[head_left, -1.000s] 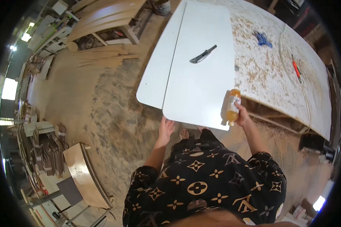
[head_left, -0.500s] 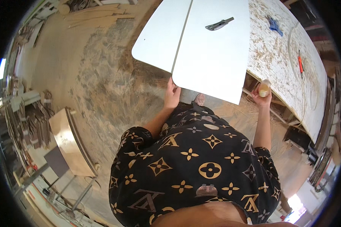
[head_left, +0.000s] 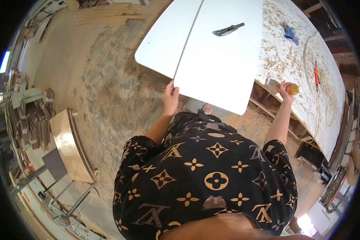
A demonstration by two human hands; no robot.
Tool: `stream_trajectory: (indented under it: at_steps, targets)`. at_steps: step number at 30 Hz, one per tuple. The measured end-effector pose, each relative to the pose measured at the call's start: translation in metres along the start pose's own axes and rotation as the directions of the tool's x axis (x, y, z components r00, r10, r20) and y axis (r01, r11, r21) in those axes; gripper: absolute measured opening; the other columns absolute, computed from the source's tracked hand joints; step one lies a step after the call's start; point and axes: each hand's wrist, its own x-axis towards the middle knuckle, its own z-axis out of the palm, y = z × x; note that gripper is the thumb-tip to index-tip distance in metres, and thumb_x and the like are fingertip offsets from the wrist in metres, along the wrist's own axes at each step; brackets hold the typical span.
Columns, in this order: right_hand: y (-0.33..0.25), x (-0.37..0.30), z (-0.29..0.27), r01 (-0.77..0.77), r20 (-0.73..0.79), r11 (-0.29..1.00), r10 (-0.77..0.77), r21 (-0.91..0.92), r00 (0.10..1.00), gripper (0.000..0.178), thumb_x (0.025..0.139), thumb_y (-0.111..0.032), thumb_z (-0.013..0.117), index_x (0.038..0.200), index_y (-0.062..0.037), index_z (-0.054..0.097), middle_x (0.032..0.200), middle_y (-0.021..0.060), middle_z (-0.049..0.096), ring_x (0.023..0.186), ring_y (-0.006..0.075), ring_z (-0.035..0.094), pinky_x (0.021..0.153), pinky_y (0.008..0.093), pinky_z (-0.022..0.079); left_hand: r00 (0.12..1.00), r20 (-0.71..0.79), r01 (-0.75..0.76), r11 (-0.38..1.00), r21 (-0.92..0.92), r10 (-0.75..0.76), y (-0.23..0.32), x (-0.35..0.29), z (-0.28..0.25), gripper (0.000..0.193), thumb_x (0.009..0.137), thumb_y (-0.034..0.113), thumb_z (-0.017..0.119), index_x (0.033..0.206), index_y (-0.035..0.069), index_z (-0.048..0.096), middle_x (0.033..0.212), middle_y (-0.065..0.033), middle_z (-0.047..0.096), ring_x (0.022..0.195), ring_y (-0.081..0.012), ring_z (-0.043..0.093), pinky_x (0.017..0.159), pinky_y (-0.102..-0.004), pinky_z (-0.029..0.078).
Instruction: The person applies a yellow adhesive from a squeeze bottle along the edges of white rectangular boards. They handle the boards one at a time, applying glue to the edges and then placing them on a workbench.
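Right hand (head_left: 285, 92) has fingers wrapped round yellow bottle (head_left: 294, 89), tipped sideways by near edge of dusty bench (head_left: 286, 58). Left hand (head_left: 171, 100) at near edge of white board (head_left: 222, 66); can't tell from here whether fingers grip. Knife (head_left: 228, 30) lies on board, well apart from both hands.

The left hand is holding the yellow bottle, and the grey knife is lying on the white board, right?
Not quite: the head view shows the right hand holding the yellow bottle. The grey knife does lie on the white board.
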Motion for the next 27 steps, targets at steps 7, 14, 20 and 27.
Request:
stream_trajectory:
  at_steps: [7,14,20,27]
  targets:
    - [0.004,-0.004,0.004,0.027,-0.006,0.999,-0.027,-0.022,1.0,0.018,0.09,-0.026,0.052,0.084,-0.0158,0.065,0.074,-0.0055,0.067,0.072,0.0137,0.065,0.098,0.0539,0.038,0.997,0.0,0.076,0.997,0.035,-0.076,-0.014,0.027,-0.024,0.03,0.097,0.019,0.053,0.12,0.001,0.062,0.099,-0.001,0.065,0.08,-0.0083,0.059,0.069,-0.0232,0.047]
    - [0.01,-0.014,-0.006,0.017,-0.049,0.999,-0.014,0.048,0.999,0.03,0.094,-0.036,0.045,0.083,-0.0119,0.059,0.077,0.001,0.065,0.078,0.0191,0.067,0.1,0.0576,0.037,0.975,0.042,-0.223,0.939,0.26,0.22,-0.022,0.039,-0.036,0.023,0.092,0.017,0.06,0.105,0.0,0.069,0.086,-0.0064,0.07,0.073,-0.0114,0.063,0.066,-0.0271,0.05]
    - [0.026,-0.03,-0.011,0.114,-0.103,0.992,-0.12,-0.062,0.988,0.044,0.094,-0.053,0.043,0.098,-0.011,0.057,0.086,0.006,0.065,0.084,0.0234,0.067,0.103,0.057,0.034,0.957,0.038,-0.278,0.864,0.421,0.289,-0.014,0.045,-0.038,0.02,0.086,0.021,0.065,0.094,0.004,0.071,0.078,-0.0098,0.07,0.067,-0.0177,0.066,0.061,-0.0291,0.049]
    - [0.116,-0.099,-0.083,0.081,-0.012,0.508,-0.178,-0.857,0.984,0.053,0.099,-0.043,0.036,0.14,-0.0109,0.028,0.098,0.0068,0.06,0.079,0.0192,0.062,0.084,0.0512,0.041,0.977,0.029,-0.21,0.946,0.245,0.209,-0.008,0.047,-0.036,0.017,0.087,0.014,0.062,0.097,0.002,0.07,0.085,-0.0073,0.072,0.071,-0.0149,0.067,0.065,-0.0266,0.051]
